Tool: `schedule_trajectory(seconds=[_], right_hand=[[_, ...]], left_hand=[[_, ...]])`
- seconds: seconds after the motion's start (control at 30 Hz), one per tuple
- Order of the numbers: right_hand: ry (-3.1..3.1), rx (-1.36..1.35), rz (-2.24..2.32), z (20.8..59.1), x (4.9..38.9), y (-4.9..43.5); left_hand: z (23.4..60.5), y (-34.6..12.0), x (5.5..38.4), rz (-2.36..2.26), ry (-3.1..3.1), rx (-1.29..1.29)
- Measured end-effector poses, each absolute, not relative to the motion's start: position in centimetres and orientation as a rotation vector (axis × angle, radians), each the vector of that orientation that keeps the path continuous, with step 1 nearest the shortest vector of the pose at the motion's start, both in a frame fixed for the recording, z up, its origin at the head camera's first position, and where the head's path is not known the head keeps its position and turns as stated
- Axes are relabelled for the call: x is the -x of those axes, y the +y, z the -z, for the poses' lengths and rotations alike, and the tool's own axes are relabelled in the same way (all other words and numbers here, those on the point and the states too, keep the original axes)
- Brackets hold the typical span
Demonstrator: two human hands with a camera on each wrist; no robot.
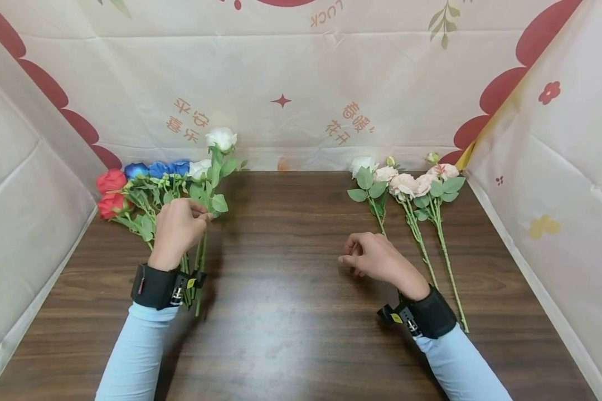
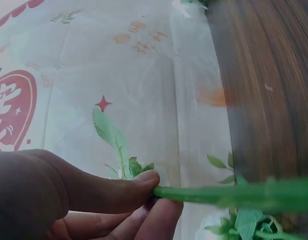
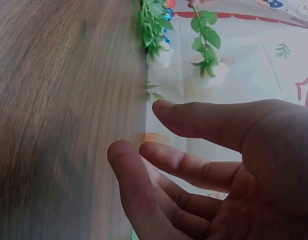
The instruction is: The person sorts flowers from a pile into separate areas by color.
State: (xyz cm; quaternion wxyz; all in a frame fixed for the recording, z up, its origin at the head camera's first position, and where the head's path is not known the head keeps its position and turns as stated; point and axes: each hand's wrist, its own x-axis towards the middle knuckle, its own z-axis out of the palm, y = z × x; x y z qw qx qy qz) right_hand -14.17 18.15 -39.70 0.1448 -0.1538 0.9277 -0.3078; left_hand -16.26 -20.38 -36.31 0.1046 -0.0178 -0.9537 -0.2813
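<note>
My left hand (image 1: pixel 177 231) pinches the green stem (image 2: pixel 219 196) of a white rose (image 1: pixel 222 139) between thumb and fingers, raised over the left bunch. Beneath and beside it lie another white rose (image 1: pixel 199 169), blue roses (image 1: pixel 158 169) and red roses (image 1: pixel 111 181), their stems partly hidden by the hand. My right hand (image 1: pixel 376 259) hovers over the table with loosely curled fingers, thumb and fingertips apart, holding nothing. It is nearest to a white flower (image 1: pixel 363 165) with green leaves, whose lower stem it hides. Pale pink flowers (image 1: pixel 403 185) lie just right of that one.
The dark wood table (image 1: pixel 276 278) meets a printed light cloth (image 1: pixel 281 72) at the back. Cloth walls also stand at the left (image 1: pixel 25 184) and right (image 1: pixel 557 167). A long pink-flower stem (image 1: pixel 451 278) reaches forward beside my right forearm.
</note>
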Motion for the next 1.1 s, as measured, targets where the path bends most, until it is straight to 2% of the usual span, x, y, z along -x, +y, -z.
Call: schedule_trajectory(seconds=[0.33,0.77,1.1], right_hand=[[2.714,0.427,0.879,39.7,13.9,17.8],[2.756,0.632,0.959,40.5,12.1,14.2],[2.444,0.698,1.283,40.3,10.2,11.4]], left_hand=[[36.5,-18.0,16.2,1.189,-2.933,0.064],[39.1,-11.2,14.5,1.847,-2.751,0.209],[39.3,-8.2,13.0,2.019,-2.575,0.404]])
